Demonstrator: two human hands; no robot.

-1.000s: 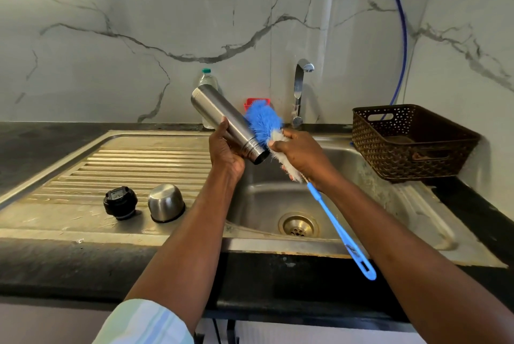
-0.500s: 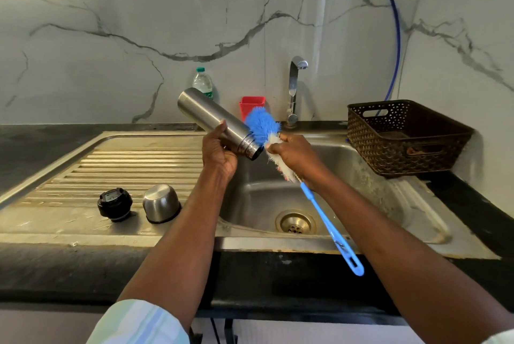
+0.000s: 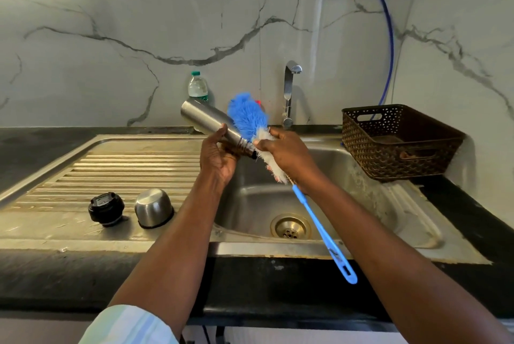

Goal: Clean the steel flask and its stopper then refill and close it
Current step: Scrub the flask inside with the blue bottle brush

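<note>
The left hand (image 3: 218, 158) grips the steel flask (image 3: 214, 128) above the sink basin (image 3: 328, 204), mouth tilted down toward the right hand (image 3: 289, 155). That hand is closed around the white bristles of the bottle brush (image 3: 247, 116), whose blue tuft lies against the flask's neck. Below and left of the left hand, the black stopper (image 3: 106, 207) and steel cup (image 3: 153, 207) stand on the drainboard (image 3: 116, 165).

Brown perforated basket (image 3: 400, 143) on the dark counter right of the sink (image 3: 361, 176); plastic bottle (image 3: 197, 87) against the marble wall.
</note>
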